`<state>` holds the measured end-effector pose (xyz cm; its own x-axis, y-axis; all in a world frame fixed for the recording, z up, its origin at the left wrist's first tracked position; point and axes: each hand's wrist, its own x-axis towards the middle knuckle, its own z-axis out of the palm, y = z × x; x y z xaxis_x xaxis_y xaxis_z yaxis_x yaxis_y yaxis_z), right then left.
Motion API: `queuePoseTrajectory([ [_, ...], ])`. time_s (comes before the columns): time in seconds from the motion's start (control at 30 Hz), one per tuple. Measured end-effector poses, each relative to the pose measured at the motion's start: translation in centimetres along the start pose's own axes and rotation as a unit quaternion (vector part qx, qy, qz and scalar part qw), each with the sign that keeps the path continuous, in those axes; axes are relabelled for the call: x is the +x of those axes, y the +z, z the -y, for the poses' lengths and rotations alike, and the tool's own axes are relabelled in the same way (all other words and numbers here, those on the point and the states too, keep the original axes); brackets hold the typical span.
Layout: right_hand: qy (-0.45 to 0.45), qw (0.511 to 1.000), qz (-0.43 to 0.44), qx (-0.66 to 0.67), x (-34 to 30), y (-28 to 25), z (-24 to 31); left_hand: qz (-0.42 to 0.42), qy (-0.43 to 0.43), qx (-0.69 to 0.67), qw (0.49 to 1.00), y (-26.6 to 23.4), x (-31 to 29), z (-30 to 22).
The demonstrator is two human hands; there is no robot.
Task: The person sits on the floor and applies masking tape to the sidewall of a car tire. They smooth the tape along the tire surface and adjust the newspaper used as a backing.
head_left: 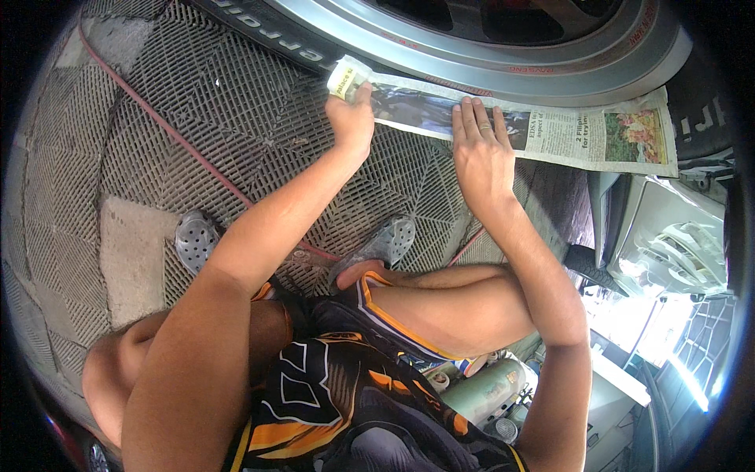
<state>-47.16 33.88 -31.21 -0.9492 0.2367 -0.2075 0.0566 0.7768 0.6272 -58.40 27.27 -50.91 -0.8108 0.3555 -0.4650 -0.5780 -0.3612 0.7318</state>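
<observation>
A folded strip of newspaper lies along the lower edge of a silver wheel rim, covering part of the black tire. My left hand pinches the strip near its left end, thumb on top and the other fingers mostly hidden. With fingers stretched out flat, my right hand presses on the middle of the strip, close to the rim's edge. The strip's right end reaches over the tire on the right, its corner standing free.
Grey grid floor mats spread below, with a thin red hose running across them. My feet in grey clogs rest there. At the right are a white car and a green cylindrical tank.
</observation>
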Motion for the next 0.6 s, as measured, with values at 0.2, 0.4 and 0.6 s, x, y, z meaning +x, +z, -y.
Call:
queuePoseTrajectory([
  [0.2,0.009,1.000,0.000,0.004,0.3,0.0,0.0,0.000,-0.027,-0.024,0.999,0.1,0.3,0.3],
  [0.4,0.009,1.000,-0.017,0.011,0.4,0.0,0.1,-0.006,-0.018,-0.011,1.000,0.2,0.1,-0.6],
  [0.6,0.007,1.000,-0.001,0.004,0.5,0.3,-0.1,-0.006,-0.011,0.023,1.000,0.4,-0.3,-0.8],
])
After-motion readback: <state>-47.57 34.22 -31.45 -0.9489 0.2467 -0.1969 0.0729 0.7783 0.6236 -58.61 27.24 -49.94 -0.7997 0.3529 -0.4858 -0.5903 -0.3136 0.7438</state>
